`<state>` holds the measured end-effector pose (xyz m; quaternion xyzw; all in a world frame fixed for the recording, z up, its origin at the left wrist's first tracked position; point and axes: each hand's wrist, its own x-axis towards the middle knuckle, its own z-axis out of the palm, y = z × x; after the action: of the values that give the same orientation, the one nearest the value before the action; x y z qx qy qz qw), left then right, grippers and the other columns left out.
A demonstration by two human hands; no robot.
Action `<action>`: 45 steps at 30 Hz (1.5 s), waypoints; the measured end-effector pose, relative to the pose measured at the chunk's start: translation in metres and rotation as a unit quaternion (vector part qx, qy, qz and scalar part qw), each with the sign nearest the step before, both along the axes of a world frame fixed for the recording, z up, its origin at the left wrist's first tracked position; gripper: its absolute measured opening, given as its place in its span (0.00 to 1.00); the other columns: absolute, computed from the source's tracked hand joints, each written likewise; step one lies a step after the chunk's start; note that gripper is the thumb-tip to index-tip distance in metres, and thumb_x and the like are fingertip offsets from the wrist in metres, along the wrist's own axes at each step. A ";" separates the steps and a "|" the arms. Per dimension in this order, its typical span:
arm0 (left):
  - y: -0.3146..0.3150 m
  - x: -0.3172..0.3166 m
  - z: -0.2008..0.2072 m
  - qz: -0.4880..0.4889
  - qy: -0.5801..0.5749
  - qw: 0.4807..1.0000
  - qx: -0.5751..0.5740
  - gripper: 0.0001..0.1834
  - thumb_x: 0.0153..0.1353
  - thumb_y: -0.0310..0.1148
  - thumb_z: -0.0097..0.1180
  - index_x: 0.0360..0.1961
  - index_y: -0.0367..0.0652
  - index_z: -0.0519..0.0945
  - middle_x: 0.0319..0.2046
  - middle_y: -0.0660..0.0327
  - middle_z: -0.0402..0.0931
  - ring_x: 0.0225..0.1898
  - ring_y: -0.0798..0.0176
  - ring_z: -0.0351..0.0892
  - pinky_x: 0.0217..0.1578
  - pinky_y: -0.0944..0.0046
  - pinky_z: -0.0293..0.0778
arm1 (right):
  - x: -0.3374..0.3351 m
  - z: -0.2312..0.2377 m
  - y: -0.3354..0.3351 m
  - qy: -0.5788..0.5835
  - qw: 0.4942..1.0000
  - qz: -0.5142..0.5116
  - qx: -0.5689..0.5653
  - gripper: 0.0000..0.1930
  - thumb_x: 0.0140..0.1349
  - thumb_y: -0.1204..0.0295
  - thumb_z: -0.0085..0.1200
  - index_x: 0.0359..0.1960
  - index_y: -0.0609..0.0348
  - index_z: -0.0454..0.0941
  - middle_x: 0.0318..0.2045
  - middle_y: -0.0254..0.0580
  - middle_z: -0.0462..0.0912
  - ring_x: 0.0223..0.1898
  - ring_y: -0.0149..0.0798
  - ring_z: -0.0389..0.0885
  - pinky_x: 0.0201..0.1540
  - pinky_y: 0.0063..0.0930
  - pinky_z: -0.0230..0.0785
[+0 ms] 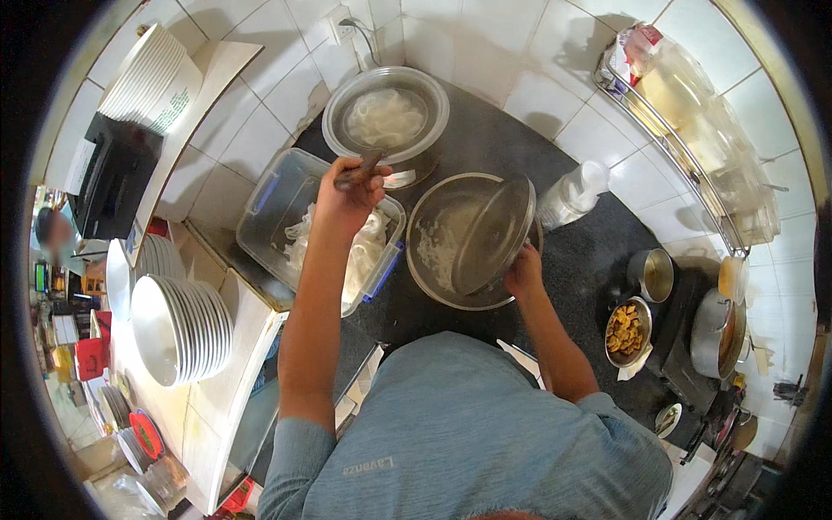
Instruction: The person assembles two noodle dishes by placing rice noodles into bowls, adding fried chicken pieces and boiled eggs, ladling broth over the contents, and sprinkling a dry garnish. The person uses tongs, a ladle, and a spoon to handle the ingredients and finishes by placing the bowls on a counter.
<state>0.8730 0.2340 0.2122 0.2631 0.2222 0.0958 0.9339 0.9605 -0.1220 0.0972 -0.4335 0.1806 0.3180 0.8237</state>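
My left hand is raised above a clear plastic box with blue clips, closed on a dark brown stick-like utensil whose exact kind does not show. Wide white noodles lie in the box, partly behind my forearm. Beyond it, a round see-through tub holds more white noodles. My right hand grips the rim of a round greyish bowl-shaped vessel, tilted over a wide round pan. Whitish residue or food shows in the pan's left part.
A white bottle stands right of the pan. Farther right are a bowl of yellow-brown food pieces, a small metal pot and a large pot. Stacked white plates fill the left shelf. A wire rack hangs on the right wall.
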 end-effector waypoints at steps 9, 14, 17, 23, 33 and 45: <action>-0.022 -0.010 0.004 -0.014 -0.021 0.999 0.040 0.27 0.66 0.39 0.49 0.55 0.23 0.76 0.42 0.42 0.83 0.26 0.62 0.80 0.27 0.65 0.81 | 0.007 0.000 0.013 0.019 0.999 0.034 -0.001 0.20 0.70 0.77 0.47 0.62 0.72 0.72 0.58 0.53 0.80 0.61 0.52 0.77 0.67 0.49 0.66; -0.022 0.008 0.003 0.022 0.010 0.998 0.057 0.25 0.65 0.37 0.51 0.53 0.23 0.77 0.43 0.40 0.83 0.31 0.62 0.81 0.30 0.63 0.82 | 0.005 -0.001 0.015 0.014 0.999 0.045 -0.011 0.21 0.69 0.78 0.48 0.63 0.71 0.71 0.58 0.53 0.79 0.61 0.52 0.77 0.66 0.50 0.66; -0.032 -0.001 0.003 0.034 0.057 0.996 0.067 0.18 0.63 0.36 0.53 0.44 0.27 0.79 0.36 0.47 0.83 0.31 0.60 0.82 0.37 0.61 0.82 | 0.006 -0.010 0.017 0.029 0.999 0.038 -0.013 0.20 0.69 0.78 0.49 0.62 0.70 0.71 0.57 0.52 0.80 0.60 0.52 0.78 0.65 0.50 0.66; -0.050 -0.035 -0.010 0.020 -0.023 0.998 0.055 0.19 0.60 0.30 0.54 0.47 0.24 0.76 0.30 0.53 0.78 0.31 0.63 0.78 0.32 0.65 0.79 | 0.007 -0.028 0.028 0.011 0.998 0.060 -0.005 0.16 0.68 0.79 0.50 0.57 0.67 0.75 0.51 0.51 0.81 0.54 0.50 0.80 0.59 0.49 0.70; -0.049 -0.046 -0.018 0.015 -0.053 0.998 -0.032 0.15 0.64 0.19 0.52 0.52 0.28 0.69 0.37 0.54 0.73 0.27 0.72 0.68 0.22 0.74 0.69 | 0.042 -0.062 0.059 -0.040 0.995 0.072 0.050 0.11 0.67 0.79 0.53 0.50 0.66 0.79 0.48 0.49 0.82 0.48 0.48 0.82 0.53 0.47 0.75; -0.046 -0.042 0.159 0.023 -0.128 0.975 0.181 0.17 0.65 0.25 0.55 0.51 0.25 0.71 0.31 0.57 0.71 0.25 0.72 0.68 0.21 0.73 0.68 | 0.036 -0.023 0.063 -0.012 0.997 0.081 0.001 0.12 0.69 0.79 0.50 0.53 0.67 0.76 0.49 0.49 0.82 0.48 0.48 0.83 0.52 0.47 0.76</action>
<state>0.8309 0.1878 0.3714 0.4083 0.0861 0.1891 0.8889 0.9964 -0.0592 0.0742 -0.4492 0.1349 0.3787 0.7979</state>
